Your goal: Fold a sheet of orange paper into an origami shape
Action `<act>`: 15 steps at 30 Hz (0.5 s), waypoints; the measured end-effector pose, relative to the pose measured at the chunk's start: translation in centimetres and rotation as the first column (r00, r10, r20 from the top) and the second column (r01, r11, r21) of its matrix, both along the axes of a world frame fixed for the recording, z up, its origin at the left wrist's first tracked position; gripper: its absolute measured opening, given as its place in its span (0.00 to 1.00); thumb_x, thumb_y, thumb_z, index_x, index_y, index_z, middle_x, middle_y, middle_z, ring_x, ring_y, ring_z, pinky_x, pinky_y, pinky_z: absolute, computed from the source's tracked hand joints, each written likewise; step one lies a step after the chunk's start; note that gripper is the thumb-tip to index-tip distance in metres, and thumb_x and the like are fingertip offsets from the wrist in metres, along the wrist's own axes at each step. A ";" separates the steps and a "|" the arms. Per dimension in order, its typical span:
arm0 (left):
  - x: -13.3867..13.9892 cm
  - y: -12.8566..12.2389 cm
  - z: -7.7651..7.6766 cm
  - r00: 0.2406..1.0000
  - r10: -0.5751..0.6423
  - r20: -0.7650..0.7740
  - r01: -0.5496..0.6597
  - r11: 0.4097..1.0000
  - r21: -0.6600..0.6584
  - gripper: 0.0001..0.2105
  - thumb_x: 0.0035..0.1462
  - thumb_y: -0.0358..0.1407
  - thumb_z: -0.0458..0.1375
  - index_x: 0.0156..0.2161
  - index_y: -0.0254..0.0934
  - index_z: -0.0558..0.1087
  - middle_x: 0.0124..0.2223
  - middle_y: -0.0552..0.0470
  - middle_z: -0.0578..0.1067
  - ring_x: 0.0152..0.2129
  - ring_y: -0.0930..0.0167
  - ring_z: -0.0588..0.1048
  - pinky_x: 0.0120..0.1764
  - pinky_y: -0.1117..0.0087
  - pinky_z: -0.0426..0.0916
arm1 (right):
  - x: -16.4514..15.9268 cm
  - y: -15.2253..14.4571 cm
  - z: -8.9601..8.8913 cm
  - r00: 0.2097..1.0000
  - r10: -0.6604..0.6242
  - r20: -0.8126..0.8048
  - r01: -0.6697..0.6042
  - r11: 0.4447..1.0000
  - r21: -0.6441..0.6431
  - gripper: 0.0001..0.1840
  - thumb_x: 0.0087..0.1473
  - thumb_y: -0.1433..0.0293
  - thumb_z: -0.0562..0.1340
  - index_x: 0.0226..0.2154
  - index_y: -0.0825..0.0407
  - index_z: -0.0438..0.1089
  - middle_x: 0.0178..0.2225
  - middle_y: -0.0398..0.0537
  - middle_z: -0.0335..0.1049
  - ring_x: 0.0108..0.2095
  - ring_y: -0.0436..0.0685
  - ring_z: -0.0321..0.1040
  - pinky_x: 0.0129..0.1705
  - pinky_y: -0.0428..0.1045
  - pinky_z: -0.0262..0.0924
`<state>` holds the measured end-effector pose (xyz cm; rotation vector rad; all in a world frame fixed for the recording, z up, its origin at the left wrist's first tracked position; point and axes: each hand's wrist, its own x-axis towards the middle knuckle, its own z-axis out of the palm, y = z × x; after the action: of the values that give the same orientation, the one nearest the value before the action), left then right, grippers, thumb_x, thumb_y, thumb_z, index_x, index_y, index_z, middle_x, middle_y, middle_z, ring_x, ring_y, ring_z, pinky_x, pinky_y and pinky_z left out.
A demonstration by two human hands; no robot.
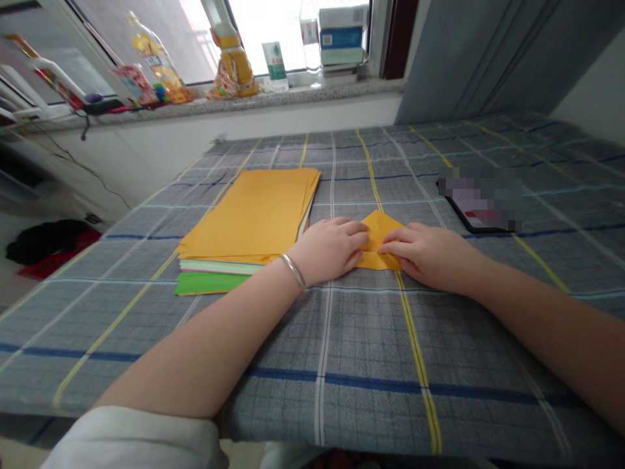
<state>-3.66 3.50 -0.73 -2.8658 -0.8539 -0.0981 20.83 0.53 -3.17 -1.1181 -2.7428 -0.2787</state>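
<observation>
A small piece of orange paper, folded to a point at its far end, lies flat on the checked cloth in front of me. My left hand, with a silver bangle at the wrist, holds the paper's left side down with curled fingers. On the opposite edge, my right hand pinches the paper between thumb and fingers. Both hands cover parts of its sides, so some folds are hidden. Just left of my left hand rests a stack of coloured paper, orange on top, with pale and green sheets showing underneath.
A phone lies on the checked tablecloth to the right, its screen partly blurred. Along the windowsill stand bottles, a green-and-white tube and stacked boxes. A grey curtain hangs at the back right.
</observation>
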 end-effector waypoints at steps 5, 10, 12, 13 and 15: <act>0.4 0.4 -1.7 0.992 -0.125 -0.007 0.124 0.990 -0.074 0.19 0.71 0.37 0.47 0.61 0.37 0.70 0.61 0.51 0.74 0.56 0.62 0.70 0.60 0.58 0.65 | 0.2 0.1 0.2 0.999 -0.005 0.033 0.006 1.000 -0.014 0.17 0.59 0.76 0.57 0.43 0.49 0.79 0.45 0.50 0.78 0.42 0.61 0.73 0.39 0.54 0.65; 0.4 0.3 -1.9 0.993 -0.121 0.012 0.121 0.990 -0.067 0.18 0.71 0.37 0.47 0.59 0.37 0.71 0.60 0.51 0.74 0.55 0.61 0.70 0.57 0.57 0.66 | 0.7 0.0 0.6 0.993 -0.067 0.098 0.071 0.997 -0.038 0.16 0.59 0.76 0.57 0.40 0.47 0.79 0.44 0.48 0.79 0.41 0.60 0.73 0.34 0.51 0.62; 0.5 0.2 -1.9 0.993 -0.118 0.010 0.119 0.991 -0.056 0.17 0.70 0.37 0.47 0.59 0.38 0.71 0.60 0.50 0.74 0.55 0.61 0.69 0.56 0.57 0.67 | 1.0 0.1 0.8 0.989 -0.083 0.123 0.088 0.995 -0.041 0.16 0.60 0.76 0.56 0.39 0.47 0.79 0.43 0.47 0.79 0.41 0.60 0.73 0.33 0.51 0.61; 0.6 0.2 -1.9 0.993 -0.119 0.006 0.119 0.992 -0.049 0.17 0.70 0.36 0.47 0.59 0.38 0.71 0.60 0.49 0.73 0.54 0.61 0.69 0.55 0.58 0.67 | 1.2 0.2 0.9 0.987 -0.087 0.135 0.093 0.995 -0.041 0.16 0.61 0.76 0.56 0.38 0.47 0.79 0.43 0.46 0.79 0.41 0.60 0.73 0.32 0.51 0.61; 0.6 0.1 -2.0 0.992 -0.123 -0.002 0.123 0.992 -0.038 0.17 0.70 0.36 0.47 0.59 0.38 0.70 0.59 0.48 0.73 0.54 0.61 0.69 0.54 0.58 0.67 | 1.4 0.3 1.1 0.983 -0.091 0.159 0.099 0.994 -0.039 0.17 0.62 0.76 0.55 0.36 0.47 0.79 0.43 0.46 0.80 0.41 0.59 0.73 0.32 0.51 0.60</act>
<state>-3.03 3.64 -2.68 -2.9514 -0.6847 -0.0901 22.26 0.79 -2.09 -1.2945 -2.8496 -0.3312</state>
